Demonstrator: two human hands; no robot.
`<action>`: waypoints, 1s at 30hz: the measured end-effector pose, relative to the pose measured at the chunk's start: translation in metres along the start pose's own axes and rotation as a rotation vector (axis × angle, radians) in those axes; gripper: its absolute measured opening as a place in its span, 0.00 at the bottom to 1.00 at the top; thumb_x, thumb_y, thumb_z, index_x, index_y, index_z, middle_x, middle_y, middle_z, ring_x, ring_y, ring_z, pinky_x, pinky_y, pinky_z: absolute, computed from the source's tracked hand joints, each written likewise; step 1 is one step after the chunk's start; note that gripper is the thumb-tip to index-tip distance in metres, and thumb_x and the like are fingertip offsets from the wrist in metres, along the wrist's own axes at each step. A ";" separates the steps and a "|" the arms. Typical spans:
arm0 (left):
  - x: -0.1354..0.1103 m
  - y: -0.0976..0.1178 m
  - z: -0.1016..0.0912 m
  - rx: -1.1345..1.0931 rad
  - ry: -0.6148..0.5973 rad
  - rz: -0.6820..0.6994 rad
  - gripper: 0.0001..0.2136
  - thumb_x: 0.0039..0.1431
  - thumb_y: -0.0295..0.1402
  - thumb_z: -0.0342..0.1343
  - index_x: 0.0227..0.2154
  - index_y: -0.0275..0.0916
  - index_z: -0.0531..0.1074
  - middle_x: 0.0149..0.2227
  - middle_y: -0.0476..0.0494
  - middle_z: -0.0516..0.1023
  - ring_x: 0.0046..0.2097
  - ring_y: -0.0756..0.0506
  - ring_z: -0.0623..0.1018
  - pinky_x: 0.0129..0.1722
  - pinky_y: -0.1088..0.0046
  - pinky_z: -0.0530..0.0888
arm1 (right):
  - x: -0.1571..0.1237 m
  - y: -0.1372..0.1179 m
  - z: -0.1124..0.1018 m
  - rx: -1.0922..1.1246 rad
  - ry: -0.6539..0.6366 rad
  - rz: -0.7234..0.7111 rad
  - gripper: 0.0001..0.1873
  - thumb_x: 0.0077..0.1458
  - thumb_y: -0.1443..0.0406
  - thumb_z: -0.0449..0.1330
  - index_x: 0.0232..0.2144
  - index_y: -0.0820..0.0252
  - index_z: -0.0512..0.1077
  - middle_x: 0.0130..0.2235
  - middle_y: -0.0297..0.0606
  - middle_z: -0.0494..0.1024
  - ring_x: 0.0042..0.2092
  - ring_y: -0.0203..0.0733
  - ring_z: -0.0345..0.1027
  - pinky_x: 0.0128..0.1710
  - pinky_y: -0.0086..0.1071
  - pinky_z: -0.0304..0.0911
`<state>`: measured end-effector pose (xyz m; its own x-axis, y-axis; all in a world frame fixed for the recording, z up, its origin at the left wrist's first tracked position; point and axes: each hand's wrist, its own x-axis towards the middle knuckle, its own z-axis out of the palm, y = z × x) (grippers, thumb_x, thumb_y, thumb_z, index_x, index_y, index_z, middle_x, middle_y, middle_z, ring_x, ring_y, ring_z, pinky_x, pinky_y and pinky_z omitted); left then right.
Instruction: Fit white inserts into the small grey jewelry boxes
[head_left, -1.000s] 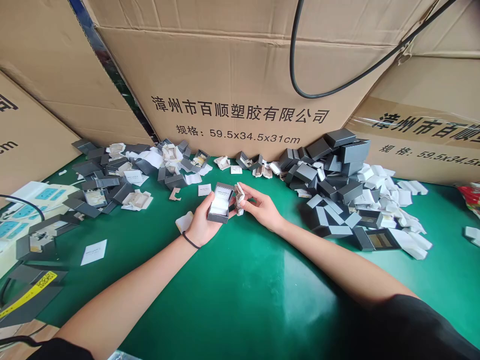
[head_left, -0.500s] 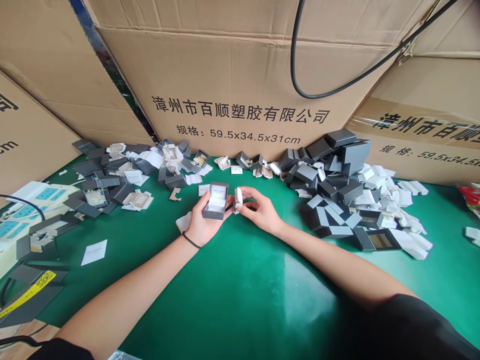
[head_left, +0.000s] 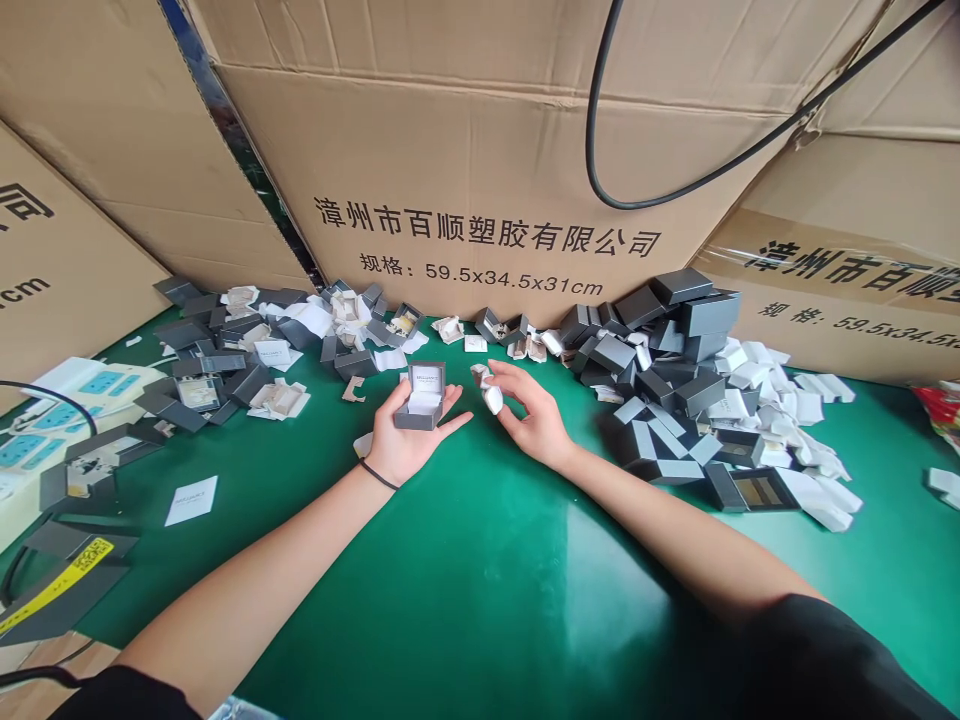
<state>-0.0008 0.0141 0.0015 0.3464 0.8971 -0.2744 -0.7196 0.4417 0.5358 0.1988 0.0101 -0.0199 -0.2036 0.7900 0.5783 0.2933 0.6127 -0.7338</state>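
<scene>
My left hand [head_left: 405, 445] lies palm up over the green table and holds a small open grey jewellery box [head_left: 421, 397] with a white lining and a printed lid. My right hand [head_left: 534, 418] is just to its right, with the fingers curled round a small white insert piece [head_left: 493, 397]. A gap of a few centimetres separates the box from the white piece. A black band sits on my left wrist [head_left: 376, 474].
A heap of grey boxes and white inserts [head_left: 679, 375] lies at the right. Another scattered pile [head_left: 247, 345] lies at the back left. Large cardboard cartons [head_left: 480, 180] wall the back, with a black cable [head_left: 675, 180] hanging over them. A white power strip [head_left: 45, 410] sits at the left edge.
My two hands have moved apart: the left hand carried the open box to the left and the right hand drew the white piece away from it.
</scene>
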 end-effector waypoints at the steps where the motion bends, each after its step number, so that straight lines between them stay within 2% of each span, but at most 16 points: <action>1: 0.000 0.001 -0.001 0.011 -0.002 0.012 0.17 0.59 0.41 0.48 0.45 0.36 0.71 0.38 0.40 0.78 0.50 0.40 0.74 0.56 0.45 0.60 | 0.000 0.002 -0.002 -0.066 -0.034 -0.050 0.16 0.56 0.70 0.50 0.45 0.51 0.69 0.57 0.38 0.65 0.59 0.45 0.58 0.55 0.45 0.62; 5: 0.003 0.006 -0.004 0.075 0.029 0.146 0.17 0.60 0.40 0.48 0.46 0.37 0.70 0.38 0.43 0.78 0.46 0.43 0.75 0.56 0.51 0.62 | 0.000 0.009 -0.007 -0.218 -0.146 -0.174 0.22 0.53 0.77 0.44 0.33 0.52 0.74 0.53 0.34 0.70 0.59 0.44 0.57 0.55 0.46 0.59; 8: 0.005 0.008 -0.004 0.127 0.061 0.183 0.17 0.60 0.39 0.47 0.47 0.36 0.69 0.38 0.43 0.77 0.45 0.44 0.75 0.55 0.54 0.64 | -0.003 0.008 -0.007 -0.385 -0.009 -0.069 0.19 0.52 0.77 0.43 0.29 0.56 0.71 0.45 0.38 0.74 0.51 0.45 0.62 0.48 0.44 0.62; 9: 0.006 0.007 -0.003 0.144 0.067 0.178 0.17 0.61 0.40 0.47 0.46 0.36 0.69 0.38 0.42 0.77 0.46 0.44 0.75 0.54 0.54 0.65 | -0.003 0.005 -0.005 -0.468 0.027 -0.012 0.15 0.54 0.74 0.45 0.31 0.57 0.70 0.43 0.40 0.74 0.48 0.46 0.63 0.45 0.43 0.62; 11: 0.007 0.006 -0.003 0.178 0.069 0.164 0.17 0.61 0.41 0.46 0.46 0.35 0.69 0.39 0.41 0.76 0.46 0.44 0.75 0.53 0.55 0.67 | -0.004 0.001 -0.001 -0.644 0.010 0.078 0.07 0.55 0.65 0.51 0.35 0.59 0.68 0.41 0.43 0.72 0.43 0.48 0.62 0.41 0.43 0.61; 13: 0.008 0.005 -0.004 0.213 0.072 0.174 0.18 0.60 0.41 0.47 0.47 0.36 0.68 0.41 0.41 0.75 0.46 0.44 0.74 0.51 0.58 0.69 | -0.004 -0.002 0.004 -0.783 -0.096 0.125 0.16 0.53 0.54 0.55 0.36 0.60 0.67 0.40 0.45 0.71 0.41 0.51 0.61 0.37 0.43 0.59; 15: 0.010 0.006 -0.007 0.249 0.086 0.220 0.18 0.59 0.42 0.49 0.49 0.39 0.67 0.44 0.43 0.74 0.46 0.45 0.74 0.48 0.62 0.71 | -0.003 -0.002 0.006 -0.850 -0.199 0.146 0.20 0.50 0.49 0.57 0.36 0.60 0.66 0.39 0.45 0.71 0.40 0.51 0.61 0.36 0.42 0.59; 18: 0.013 0.010 -0.012 0.325 0.069 0.296 0.20 0.57 0.40 0.53 0.52 0.46 0.64 0.48 0.46 0.72 0.46 0.46 0.73 0.44 0.68 0.72 | -0.002 0.002 0.004 -0.831 -0.255 0.157 0.17 0.54 0.54 0.55 0.40 0.60 0.67 0.40 0.44 0.72 0.41 0.51 0.61 0.37 0.42 0.59; 22: 0.014 0.014 -0.016 0.484 -0.048 0.277 0.25 0.55 0.38 0.56 0.56 0.51 0.59 0.52 0.47 0.68 0.50 0.44 0.72 0.45 0.67 0.72 | -0.003 0.010 -0.002 -0.722 -0.197 0.163 0.17 0.55 0.60 0.54 0.46 0.60 0.65 0.44 0.43 0.74 0.44 0.52 0.61 0.42 0.44 0.60; 26: 0.012 0.013 -0.016 0.793 -0.085 0.286 0.29 0.52 0.37 0.59 0.57 0.48 0.57 0.53 0.41 0.66 0.54 0.40 0.70 0.48 0.63 0.71 | -0.003 0.015 -0.005 -0.560 -0.055 0.117 0.18 0.55 0.63 0.54 0.49 0.57 0.64 0.46 0.42 0.72 0.46 0.49 0.62 0.45 0.42 0.63; 30: 0.011 0.012 -0.018 1.027 -0.143 0.330 0.30 0.52 0.38 0.59 0.58 0.42 0.57 0.55 0.37 0.65 0.54 0.38 0.69 0.49 0.63 0.71 | -0.001 0.012 -0.006 -0.503 0.073 0.021 0.15 0.55 0.64 0.53 0.46 0.56 0.66 0.47 0.42 0.71 0.48 0.48 0.62 0.47 0.42 0.62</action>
<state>-0.0160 0.0294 -0.0093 0.3432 0.9369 0.0658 0.0336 -0.0822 0.9960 0.2077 0.0166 -0.0270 -0.1320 0.7878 0.6016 0.7141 0.4965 -0.4935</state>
